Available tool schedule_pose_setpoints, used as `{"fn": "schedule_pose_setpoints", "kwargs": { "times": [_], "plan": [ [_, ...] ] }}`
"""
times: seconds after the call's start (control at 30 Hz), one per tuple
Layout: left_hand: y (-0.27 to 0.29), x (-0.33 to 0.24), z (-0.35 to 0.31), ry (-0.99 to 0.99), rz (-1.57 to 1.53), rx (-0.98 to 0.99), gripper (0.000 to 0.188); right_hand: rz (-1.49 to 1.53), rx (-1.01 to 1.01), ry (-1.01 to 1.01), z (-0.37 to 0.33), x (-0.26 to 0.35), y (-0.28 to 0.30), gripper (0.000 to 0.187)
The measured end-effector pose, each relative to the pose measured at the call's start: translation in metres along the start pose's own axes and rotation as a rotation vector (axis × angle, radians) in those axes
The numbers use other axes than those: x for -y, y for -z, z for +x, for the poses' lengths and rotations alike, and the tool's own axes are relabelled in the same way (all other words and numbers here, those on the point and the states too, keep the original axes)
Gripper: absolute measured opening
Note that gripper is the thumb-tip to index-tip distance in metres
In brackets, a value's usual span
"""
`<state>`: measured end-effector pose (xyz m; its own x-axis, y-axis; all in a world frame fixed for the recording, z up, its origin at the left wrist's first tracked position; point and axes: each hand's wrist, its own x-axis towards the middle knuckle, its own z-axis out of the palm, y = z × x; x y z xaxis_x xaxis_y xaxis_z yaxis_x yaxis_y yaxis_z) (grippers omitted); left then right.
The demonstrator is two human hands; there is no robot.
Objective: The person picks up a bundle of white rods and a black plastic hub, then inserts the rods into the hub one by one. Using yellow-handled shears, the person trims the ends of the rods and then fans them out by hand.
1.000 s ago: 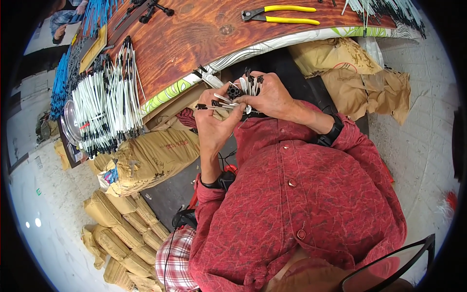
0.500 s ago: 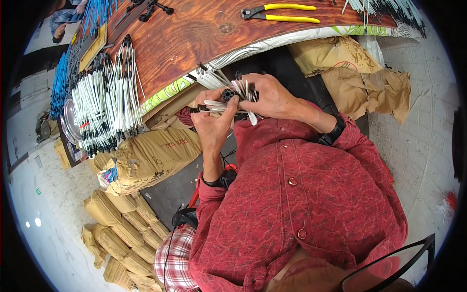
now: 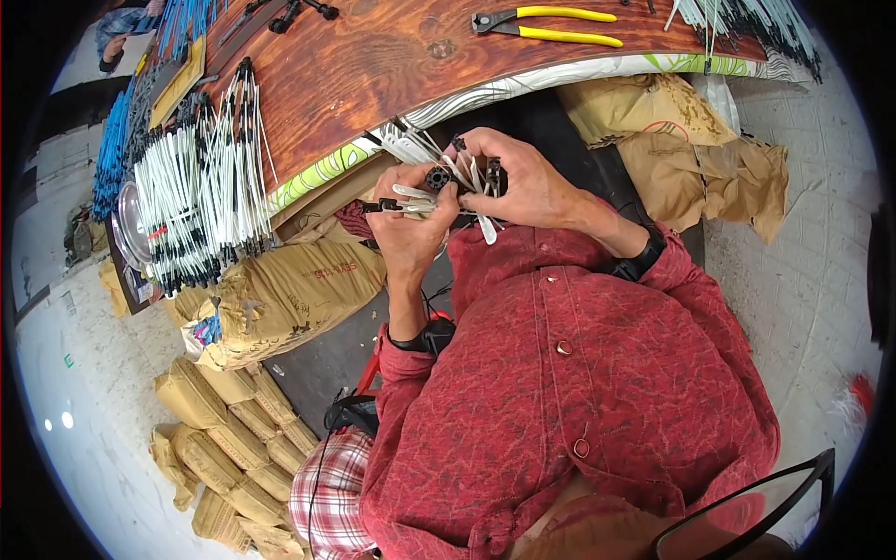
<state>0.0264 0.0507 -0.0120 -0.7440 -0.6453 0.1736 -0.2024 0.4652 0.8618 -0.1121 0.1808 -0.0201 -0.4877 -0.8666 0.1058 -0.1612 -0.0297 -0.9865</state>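
Note:
My left hand [image 3: 409, 243] is closed around a round black slotted hub [image 3: 438, 177], its thumb pressed to the rim. White flat-ended plastic strips [image 3: 487, 230] with black fittings fan out around the hub. Some stick out to the left past my left fingers, and others spread towards the table edge. My right hand [image 3: 532, 182] is curled over the strips on the hub's right side, thumb and fingers closed on some of them. A dark fitting [image 3: 495, 173] shows inside that curl. The exact spot its fingertips grip is hard to make out.
On the brown wooden table [image 3: 373, 75] lie yellow-handled end cutters [image 3: 560, 26]. Bundled white rods with black ends [image 3: 173, 201] hang over its left edge, beside blue rods [image 3: 112, 159]. Brown paper sacks [image 3: 299, 294] stand left, with more [image 3: 700, 173] at the right. Another person's hand [image 3: 114, 49] shows top left.
My right fingers have risen and spread slightly, exposing the dark fitting among the strips. My left hand keeps its hold on the hub. The whole view has shifted a little.

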Motion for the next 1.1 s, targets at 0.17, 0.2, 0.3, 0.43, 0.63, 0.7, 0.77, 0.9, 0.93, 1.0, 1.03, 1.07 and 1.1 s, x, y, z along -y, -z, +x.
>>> {"fn": "schedule_pose_setpoints", "kwargs": {
  "times": [0.17,0.2,0.3,0.43,0.63,0.7,0.77,0.9,0.93,1.0,1.03,1.07,1.1],
  "plan": [
    [0.008,-0.002,-0.002,0.064,-0.076,0.026,0.028,0.025,0.184,0.115,0.0,-0.007,0.018,0.041],
    [0.01,-0.002,-0.002,0.03,-0.057,0.058,0.028,0.112,0.295,0.093,0.001,-0.009,0.025,0.04],
    [0.016,0.001,-0.001,-0.028,-0.053,0.137,0.029,0.361,0.407,0.026,0.0,-0.02,0.034,0.038],
    [0.017,0.002,0.003,-0.091,-0.062,0.239,0.031,0.582,0.383,-0.108,-0.001,-0.026,0.034,0.033],
    [0.016,0.001,0.004,-0.111,-0.077,0.255,0.03,0.173,0.33,-0.151,-0.001,-0.012,0.027,0.023],
    [0.014,0.003,0.003,-0.113,-0.092,0.244,0.03,0.14,0.345,-0.133,-0.001,-0.006,0.027,0.023],
    [0.012,0.002,0.003,-0.118,-0.125,0.22,0.029,0.072,0.375,-0.097,0.0,-0.001,0.027,0.024],
    [0.013,-0.006,0.003,-0.191,0.064,0.284,0.03,-0.045,0.402,-0.093,-0.002,-0.011,0.026,0.024],
    [0.013,-0.006,0.003,-0.19,0.063,0.283,0.03,-0.045,0.402,-0.094,-0.002,-0.013,0.026,0.024],
    [0.013,-0.004,0.006,-0.24,0.026,0.309,0.031,-0.011,0.428,-0.073,-0.002,-0.017,0.026,0.023],
    [0.014,-0.003,0.007,-0.266,0.008,0.322,0.031,0.007,0.44,-0.062,-0.002,-0.018,0.026,0.023],
    [0.014,-0.002,0.008,-0.265,0.008,0.321,0.031,0.007,0.442,-0.062,-0.001,-0.019,0.026,0.023],
    [0.015,0.0,0.009,-0.29,-0.01,0.336,0.031,0.069,0.433,-0.022,-0.001,-0.02,0.026,0.022]
  ]
}}
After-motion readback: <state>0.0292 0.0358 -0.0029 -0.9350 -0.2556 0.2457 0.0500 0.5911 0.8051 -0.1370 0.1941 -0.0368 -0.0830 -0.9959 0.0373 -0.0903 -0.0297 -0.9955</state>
